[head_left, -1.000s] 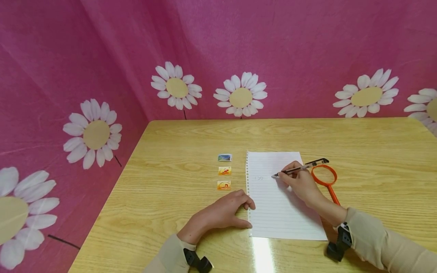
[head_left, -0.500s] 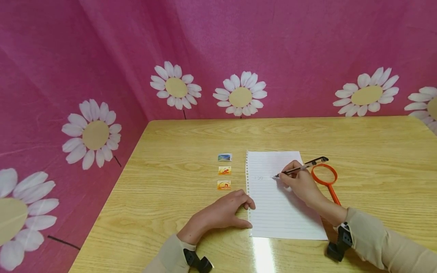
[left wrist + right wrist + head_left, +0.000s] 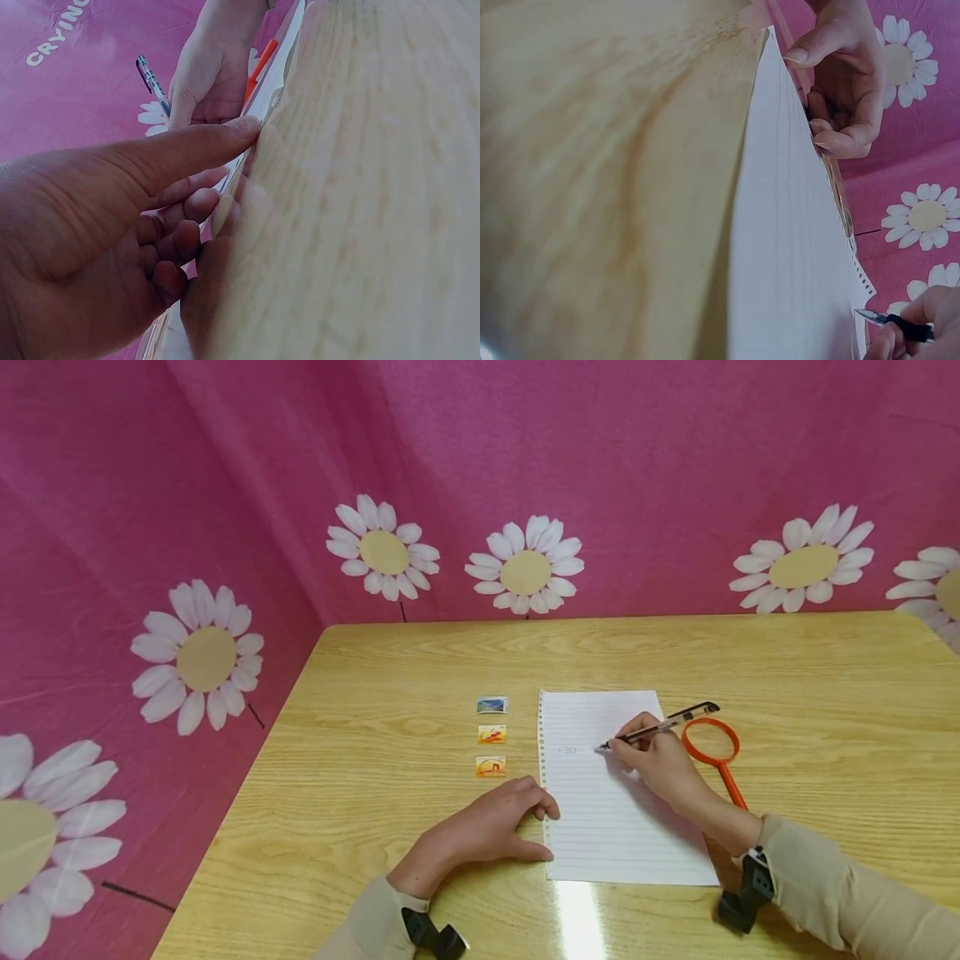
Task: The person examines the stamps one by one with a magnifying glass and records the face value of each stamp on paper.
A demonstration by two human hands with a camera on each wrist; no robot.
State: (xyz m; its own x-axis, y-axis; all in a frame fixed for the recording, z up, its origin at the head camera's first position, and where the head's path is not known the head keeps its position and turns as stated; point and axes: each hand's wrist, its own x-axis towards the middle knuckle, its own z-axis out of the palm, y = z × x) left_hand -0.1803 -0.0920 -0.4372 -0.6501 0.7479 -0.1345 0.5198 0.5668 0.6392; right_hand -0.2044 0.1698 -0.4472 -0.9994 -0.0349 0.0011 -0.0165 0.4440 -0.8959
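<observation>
A sheet of lined paper (image 3: pixel 600 827) with punched holes along its left edge lies on the wooden table. My right hand (image 3: pixel 663 768) pinches a clear-barrelled gel pen (image 3: pixel 678 718) with a black cap end, its tip touching the paper. Left of the tip is faint writing (image 3: pixel 567 750), something like "1-20". My left hand (image 3: pixel 491 822) rests at the sheet's left edge, thumb and fingertips on the paper; in the left wrist view its fingers (image 3: pixel 184 240) are loosely bent. Above that hand lie three small picture stamps: a blue-green one (image 3: pixel 492 705) and two yellow-orange ones (image 3: pixel 492 734).
An orange-rimmed magnifying glass (image 3: pixel 711 740) lies right of the paper, its handle partly behind the right forearm. The wooden table (image 3: pixel 360 727) reaches back to a pink curtain (image 3: pixel 637 468) printed with white daisies. Black cameras sit on both wrists.
The pen tip stays at nearly the same spot on the paper, with only tiny movement. The head view has shifted slightly. The left hand, stamps and magnifying glass keep their places.
</observation>
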